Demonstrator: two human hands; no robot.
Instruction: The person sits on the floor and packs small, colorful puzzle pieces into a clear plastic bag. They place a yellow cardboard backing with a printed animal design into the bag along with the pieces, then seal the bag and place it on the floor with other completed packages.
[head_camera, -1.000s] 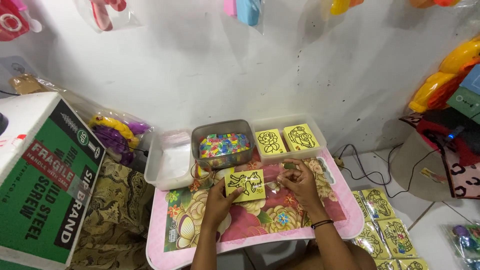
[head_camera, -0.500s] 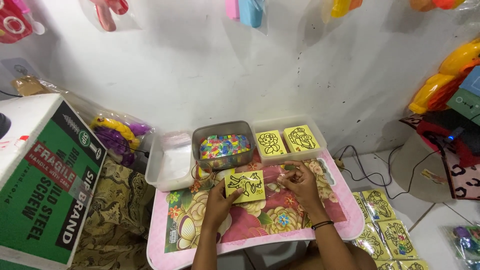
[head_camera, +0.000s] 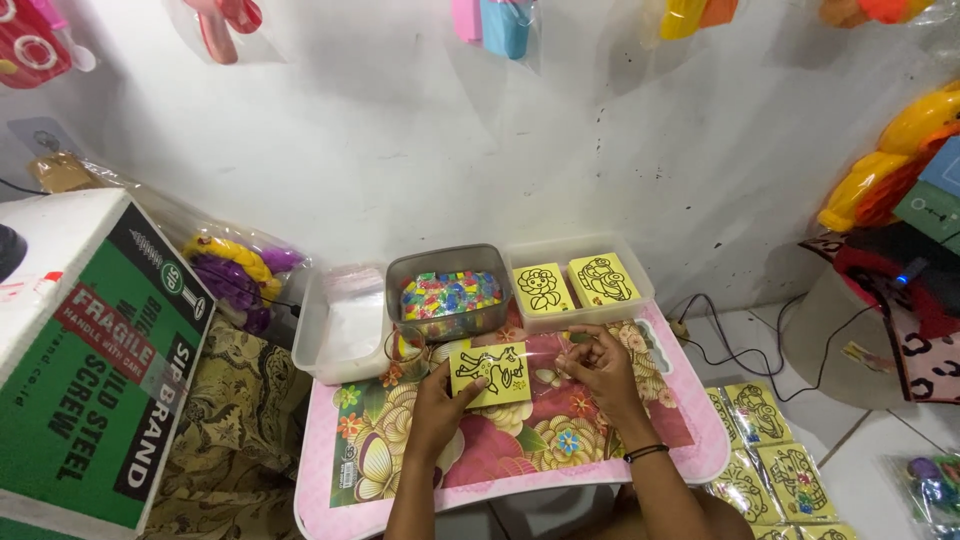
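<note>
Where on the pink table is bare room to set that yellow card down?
Free: the pink table near its front edge, between the forearms. Crowded: the back edge, with the white tub, bead box and card tray; left hand holds the yellow card.

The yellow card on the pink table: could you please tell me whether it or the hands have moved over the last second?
Hardly anything changed. The left hand still holds the yellow card by its lower left edge, and the card lies in the same spot on the pink table. The right hand stays just right of the card, fingers curled. The tub of coloured pieces and the tray of yellow cards have not moved.
</note>
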